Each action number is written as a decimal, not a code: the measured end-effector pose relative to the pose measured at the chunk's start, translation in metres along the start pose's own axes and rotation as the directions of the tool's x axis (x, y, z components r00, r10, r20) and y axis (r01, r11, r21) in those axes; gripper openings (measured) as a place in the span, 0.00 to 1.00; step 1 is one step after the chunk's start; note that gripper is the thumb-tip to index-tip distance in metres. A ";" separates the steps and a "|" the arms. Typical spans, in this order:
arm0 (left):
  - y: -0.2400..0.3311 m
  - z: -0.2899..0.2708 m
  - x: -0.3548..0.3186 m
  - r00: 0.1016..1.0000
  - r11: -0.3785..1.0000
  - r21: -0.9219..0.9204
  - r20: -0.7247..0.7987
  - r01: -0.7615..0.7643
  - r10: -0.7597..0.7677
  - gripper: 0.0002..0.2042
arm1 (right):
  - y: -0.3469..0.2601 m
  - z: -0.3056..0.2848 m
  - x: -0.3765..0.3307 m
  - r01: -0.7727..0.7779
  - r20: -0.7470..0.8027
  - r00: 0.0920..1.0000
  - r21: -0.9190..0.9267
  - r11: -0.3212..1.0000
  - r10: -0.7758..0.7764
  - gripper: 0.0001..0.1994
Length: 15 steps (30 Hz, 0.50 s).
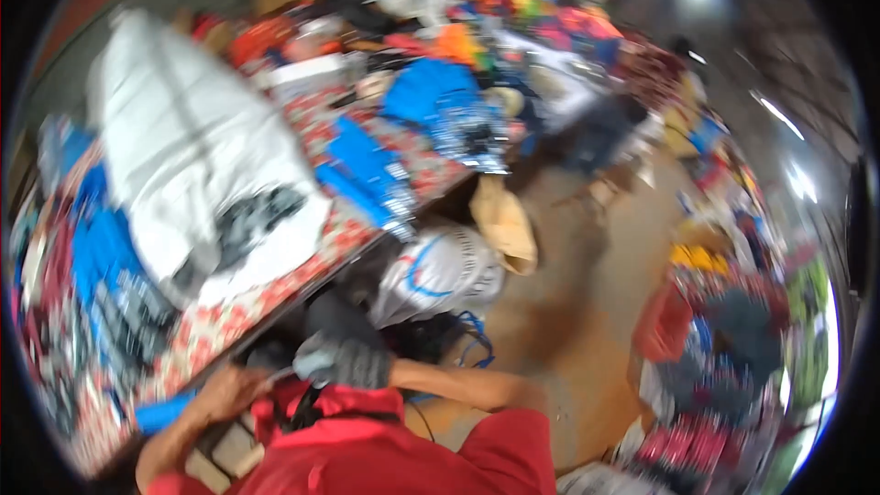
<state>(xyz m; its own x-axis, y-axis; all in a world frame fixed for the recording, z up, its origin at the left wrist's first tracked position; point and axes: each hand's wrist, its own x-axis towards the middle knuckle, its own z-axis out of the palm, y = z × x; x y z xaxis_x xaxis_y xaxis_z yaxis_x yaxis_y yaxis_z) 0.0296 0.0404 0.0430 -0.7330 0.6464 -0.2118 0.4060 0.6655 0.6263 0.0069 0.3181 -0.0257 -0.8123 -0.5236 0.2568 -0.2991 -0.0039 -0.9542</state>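
My left hand point(231, 393) is low in the head view, close in front of my red shirt, its fingers bent in toward my body. Motion blur hides what they pinch. A grey knitted piece, like a work glove point(353, 362), covers the end of my right forearm, so my right hand's fingers do not show; whether it is worn or held is unclear. Dark grey cloth point(344, 316) lies just beyond it. Beside my left wrist is a blue strip point(165, 413) at the table's edge.
A big white sack point(183, 128) with grey pieces at its mouth lies on the flower-patterned table point(321, 128). Blue and grey bundles point(101, 257) are on the left, more blue bundles point(357, 170) farther on. A white printed bag point(440, 275) stands by the table. Piles of goods point(697, 376) line the right.
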 end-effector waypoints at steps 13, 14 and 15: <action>0.024 -0.006 0.008 0.988 0.791 0.609 -0.147 0.057 0.042 0.16 | 0.100 -0.018 -0.008 -0.265 0.215 0.944 0.034 0.964 0.252 0.13; 0.024 -0.008 0.008 0.988 0.816 0.575 -0.154 0.063 0.032 0.16 | 0.093 -0.017 -0.005 -0.267 0.218 0.943 0.040 0.963 0.252 0.13; 0.023 -0.008 0.006 0.986 0.841 0.537 -0.165 0.073 0.019 0.15 | 0.075 -0.017 0.002 -0.300 0.209 0.937 0.062 0.952 0.281 0.13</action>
<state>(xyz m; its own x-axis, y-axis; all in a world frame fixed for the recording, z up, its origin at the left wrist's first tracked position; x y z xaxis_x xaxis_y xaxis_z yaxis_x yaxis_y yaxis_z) 0.0301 0.0569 0.0621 -0.8049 0.5889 -0.0731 0.5806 0.8069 0.1084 -0.0257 0.3315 -0.0941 -0.7402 -0.6697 -0.0601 -0.0101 0.1004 -0.9949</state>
